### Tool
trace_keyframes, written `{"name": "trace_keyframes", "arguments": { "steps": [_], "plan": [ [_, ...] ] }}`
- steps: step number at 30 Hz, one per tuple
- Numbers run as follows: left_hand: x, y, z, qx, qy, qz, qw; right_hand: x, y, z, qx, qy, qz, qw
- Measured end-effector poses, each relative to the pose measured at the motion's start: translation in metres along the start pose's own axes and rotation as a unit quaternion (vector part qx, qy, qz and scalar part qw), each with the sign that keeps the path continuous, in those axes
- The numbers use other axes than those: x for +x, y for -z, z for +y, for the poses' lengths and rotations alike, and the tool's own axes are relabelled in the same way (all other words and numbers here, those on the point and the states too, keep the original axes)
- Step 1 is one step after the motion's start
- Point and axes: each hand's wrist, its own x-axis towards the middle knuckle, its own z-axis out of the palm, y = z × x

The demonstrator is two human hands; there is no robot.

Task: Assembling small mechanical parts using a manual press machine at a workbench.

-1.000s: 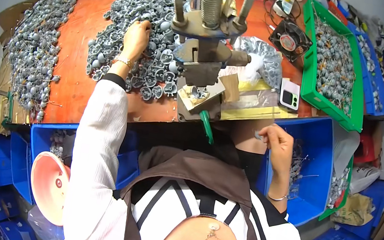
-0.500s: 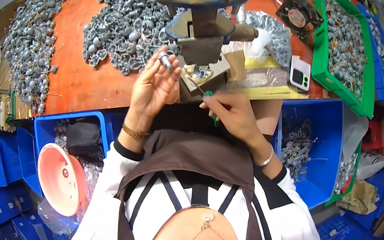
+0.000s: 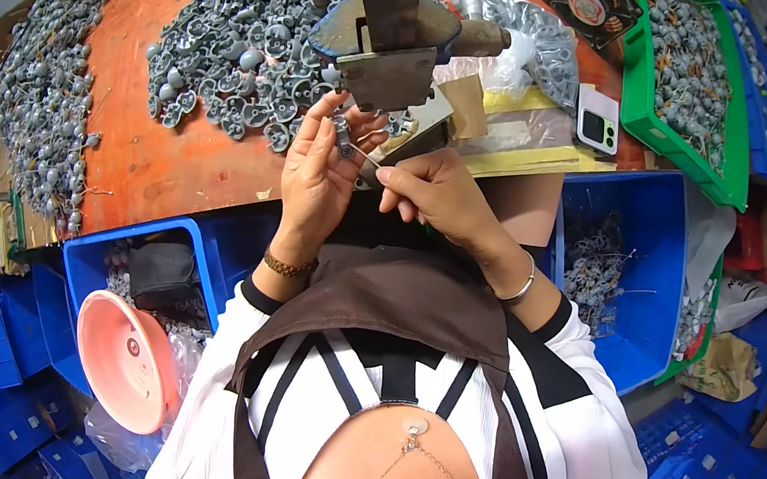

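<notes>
In my left hand (image 3: 318, 178), fingers up and curled, is a small grey plastic part (image 3: 343, 139), held between thumb and fingers. My right hand (image 3: 442, 194) is closed around a thin-shafted hand tool; its metal shaft (image 3: 367, 158) points left and reaches the grey part. The tool's handle is hidden in my fist, and whether the tip is inside the part cannot be made out. Just beyond both hands stands a metal bench press (image 3: 385, 77), its block above a small fixture (image 3: 402, 126) partly behind my fingers.
Grey plastic parts (image 3: 231, 62) are heaped on the orange tabletop (image 3: 142, 169), with wired grey pieces (image 3: 43, 91) at far left. Right stand a phone (image 3: 597, 123), a fan (image 3: 593, 6), a green tray (image 3: 640, 110) and a blue bin (image 3: 650, 315). A pink basin (image 3: 102, 375) sits lower left.
My right hand has moved left and slightly up, bringing the green-handled tool's shaft to the grey part. My left fingers have curled in around that part. The view has shifted slightly.
</notes>
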Motion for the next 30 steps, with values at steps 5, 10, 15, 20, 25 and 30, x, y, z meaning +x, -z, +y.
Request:
{"name": "trace_keyframes", "arguments": {
  "steps": [5, 10, 15, 20, 25, 30],
  "plan": [
    [-0.006, -0.027, -0.007, -0.049, -0.016, 0.060, 0.997, 0.003, -0.010, 0.007, -0.001, 0.049, -0.002, 0.999],
    [-0.024, -0.017, -0.006, 0.235, -0.068, -0.087, 0.966, -0.005, -0.003, -0.001, 0.060, 0.024, -0.013, 0.998],
    [-0.016, -0.023, 0.010, 0.477, -0.298, -0.189, 0.805, -0.017, 0.008, -0.004, 0.309, -0.085, 0.015, 0.947],
    [-0.014, -0.009, 0.019, 0.189, -0.243, 0.059, 0.950, -0.013, 0.031, 0.016, 0.042, 0.139, 0.179, 0.973],
    [-0.013, -0.017, 0.026, 0.628, -0.390, 0.103, 0.666, -0.005, 0.025, 0.016, -0.104, 0.153, 0.169, 0.968],
    [-0.019, -0.016, 0.006, 0.663, -0.298, -0.070, 0.683, 0.008, 0.005, 0.011, 0.067, 0.119, 0.062, 0.989]
  ]
}}
